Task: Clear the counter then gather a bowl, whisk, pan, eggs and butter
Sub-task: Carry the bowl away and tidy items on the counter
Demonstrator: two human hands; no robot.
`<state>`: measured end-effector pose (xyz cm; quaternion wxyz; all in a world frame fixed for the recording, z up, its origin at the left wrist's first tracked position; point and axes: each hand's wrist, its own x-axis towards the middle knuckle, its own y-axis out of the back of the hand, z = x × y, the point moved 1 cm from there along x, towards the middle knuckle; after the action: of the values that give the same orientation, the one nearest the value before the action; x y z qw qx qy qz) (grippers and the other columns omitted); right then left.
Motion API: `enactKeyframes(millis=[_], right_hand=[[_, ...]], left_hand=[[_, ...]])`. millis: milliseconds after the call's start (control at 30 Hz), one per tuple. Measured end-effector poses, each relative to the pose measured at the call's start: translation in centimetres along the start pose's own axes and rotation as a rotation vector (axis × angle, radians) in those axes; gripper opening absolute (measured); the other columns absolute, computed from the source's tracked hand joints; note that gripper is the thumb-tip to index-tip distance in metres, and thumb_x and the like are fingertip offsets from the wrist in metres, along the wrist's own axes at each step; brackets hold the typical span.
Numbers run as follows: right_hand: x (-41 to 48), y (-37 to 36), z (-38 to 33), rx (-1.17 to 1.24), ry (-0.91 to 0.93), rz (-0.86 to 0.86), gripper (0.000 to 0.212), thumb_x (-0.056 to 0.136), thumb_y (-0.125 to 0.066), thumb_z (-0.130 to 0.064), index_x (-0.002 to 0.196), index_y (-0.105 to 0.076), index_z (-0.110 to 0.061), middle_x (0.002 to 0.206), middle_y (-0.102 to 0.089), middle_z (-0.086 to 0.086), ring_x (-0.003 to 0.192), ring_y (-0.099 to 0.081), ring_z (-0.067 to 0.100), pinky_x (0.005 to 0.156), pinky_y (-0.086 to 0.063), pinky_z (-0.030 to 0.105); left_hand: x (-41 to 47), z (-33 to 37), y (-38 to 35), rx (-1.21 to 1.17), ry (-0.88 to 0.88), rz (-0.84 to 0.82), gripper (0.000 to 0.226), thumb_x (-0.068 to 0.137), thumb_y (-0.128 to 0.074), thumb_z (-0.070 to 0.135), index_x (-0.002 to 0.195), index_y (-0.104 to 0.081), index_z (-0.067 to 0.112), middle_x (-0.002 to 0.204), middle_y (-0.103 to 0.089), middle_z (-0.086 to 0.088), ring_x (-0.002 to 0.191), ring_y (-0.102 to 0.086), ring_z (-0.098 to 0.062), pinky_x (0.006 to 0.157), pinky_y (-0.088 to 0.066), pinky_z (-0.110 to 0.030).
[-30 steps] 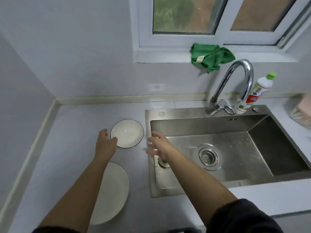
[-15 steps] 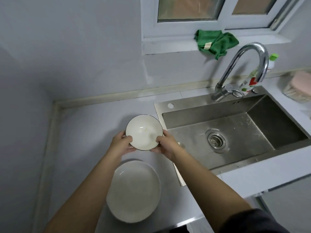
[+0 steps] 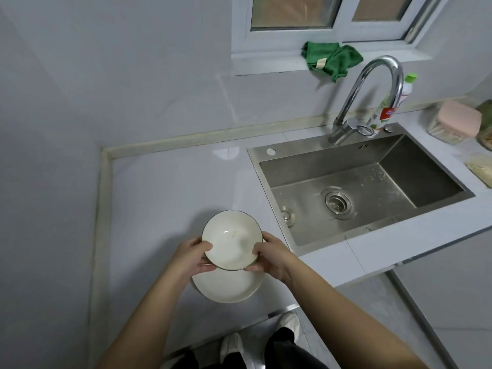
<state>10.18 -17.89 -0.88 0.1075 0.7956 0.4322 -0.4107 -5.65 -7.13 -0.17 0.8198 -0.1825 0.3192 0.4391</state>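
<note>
A small white bowl [image 3: 231, 239] with a dark rim is held just above a larger white plate [image 3: 229, 288] that lies near the counter's front edge. My left hand [image 3: 193, 255] grips the bowl's left side, thumb on the rim. My right hand [image 3: 270, 253] grips its right side the same way. The bowl is tilted slightly toward me and has small specks of residue inside. The plate's far part is hidden behind the bowl and my hands.
The steel sink [image 3: 354, 193] is to the right, with a curved faucet [image 3: 372, 94] and a detergent bottle [image 3: 391, 105] behind it. A green cloth [image 3: 331, 58] hangs from the window sill. Containers [image 3: 458, 122] stand at the far right. The white counter [image 3: 170, 193] stretches left to the wall.
Both hands took hold of the bowl at the back of the counter, lifted it and brought it toward me, over the plate. The camera has pulled back.
</note>
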Motion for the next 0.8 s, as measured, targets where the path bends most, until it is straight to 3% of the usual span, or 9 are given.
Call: enactKeyframes(millis=[400,633,800], right_hand=[[-0.9,-0.2,2.3,0.010,-0.016,0.013,0.048,0.083,-0.039,0.012,0.123,-0.053,-0.010,0.107,-0.053,0.010,0.085,-0.059,0.029,0.067,-0.060,0.046],[-0.9,-0.4,2.4,-0.038,-0.030,0.015,0.054,0.083,-0.039,0.010,0.131,-0.050,-0.012,0.121,-0.051,0.014,0.088,-0.060,0.032,0.061,-0.060,0.041],[-0.9,-0.4,2.6,-0.092,-0.033,0.013,0.053,0.084,-0.040,0.008,0.132,-0.049,-0.012,0.124,-0.052,0.016,0.086,-0.064,0.033,0.071,-0.060,0.044]], left_hand=[[-0.8,-2.4,0.2,0.016,0.024,0.025,0.018,0.090,-0.048,0.002,0.106,-0.057,0.005,0.091,-0.064,-0.015,0.077,-0.066,-0.031,0.064,-0.059,-0.033],[-0.7,-3.1,0.3,0.018,0.043,0.046,0.017,0.091,-0.047,0.001,0.105,-0.056,0.004,0.093,-0.063,-0.016,0.078,-0.066,-0.031,0.059,-0.059,-0.032],[-0.6,-3.5,0.3,0.056,0.036,0.071,0.022,0.091,-0.043,0.000,0.108,-0.055,0.003,0.094,-0.062,-0.016,0.080,-0.065,-0.031,0.057,-0.058,-0.031]])
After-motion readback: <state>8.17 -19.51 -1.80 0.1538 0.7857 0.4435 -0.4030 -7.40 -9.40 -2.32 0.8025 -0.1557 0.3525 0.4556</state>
